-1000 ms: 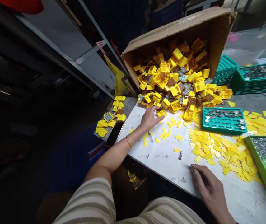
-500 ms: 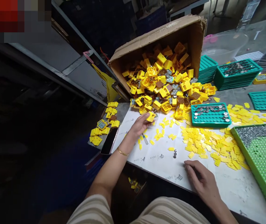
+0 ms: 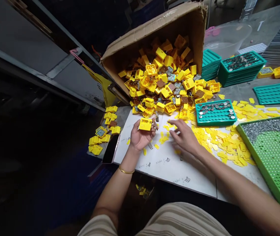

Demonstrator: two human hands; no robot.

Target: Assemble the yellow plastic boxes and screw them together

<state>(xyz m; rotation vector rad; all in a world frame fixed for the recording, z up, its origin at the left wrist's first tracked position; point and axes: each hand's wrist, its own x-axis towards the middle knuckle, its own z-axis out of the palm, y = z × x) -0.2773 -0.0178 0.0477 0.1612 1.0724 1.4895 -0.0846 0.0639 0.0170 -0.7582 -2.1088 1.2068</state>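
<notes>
My left hand (image 3: 139,141) is palm up, its fingers curled round a yellow plastic case (image 3: 145,124) with cut-outs in its face. By the fingertips is a small brown and metal part (image 3: 155,125); whether it is joined to the case I cannot tell. My right hand (image 3: 186,137), slightly blurred, hovers over the white sheet (image 3: 164,173) to the right of the case, fingers apart and nothing visible in them. Small flat yellow pieces (image 3: 163,138) lie between the hands. A screwdriver (image 3: 150,146) is partly hidden beside my left hand.
Behind the hands, a tipped cardboard box (image 3: 152,29) spills yellow cases and circuit boards. To the right are a teal tray (image 3: 215,122) of button cells, a heap of flat yellow pieces (image 3: 230,144) and a green perforated tray (image 3: 272,164) of metal bits. A phone (image 3: 110,149) lies left.
My left hand has turned palm up and drawn the yellow case nearer. My right hand has left the table's front edge and moved forward and left, towards the case. The view has shifted slightly.
</notes>
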